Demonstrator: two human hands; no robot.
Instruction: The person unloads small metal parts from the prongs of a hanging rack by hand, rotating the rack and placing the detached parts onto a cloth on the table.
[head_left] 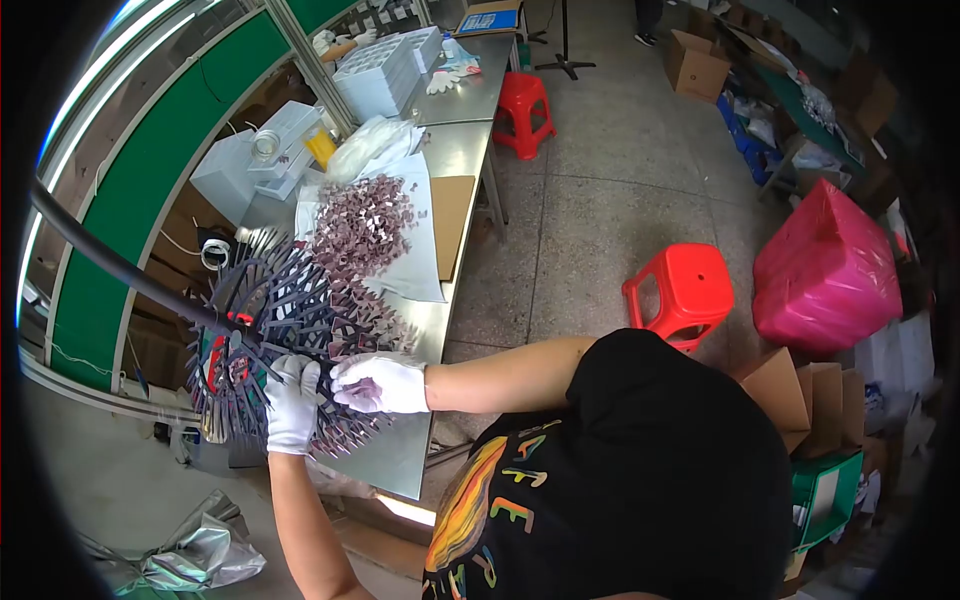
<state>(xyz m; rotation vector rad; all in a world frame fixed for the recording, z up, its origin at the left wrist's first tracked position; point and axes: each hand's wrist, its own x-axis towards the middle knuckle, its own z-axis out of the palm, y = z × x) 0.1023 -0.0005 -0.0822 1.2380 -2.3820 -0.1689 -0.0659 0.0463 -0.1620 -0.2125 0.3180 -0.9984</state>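
Head view: both gloved hands, left [291,405] and right [381,384], grip dark spiked rack [270,310] on surface [400,455], purple pieces [362,225] beyond.

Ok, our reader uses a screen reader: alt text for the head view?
Two white-gloved hands, left hand and right hand, work at a dark spiky round rack on a metal table. A pile of small purple pieces lies beyond; a red stool stands nearby.

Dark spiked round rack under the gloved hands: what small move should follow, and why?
Probably the right hand presses its small purple piece onto a bare prong of the dark spiked round rack, which the left hand steadies; many prongs look unfilled.
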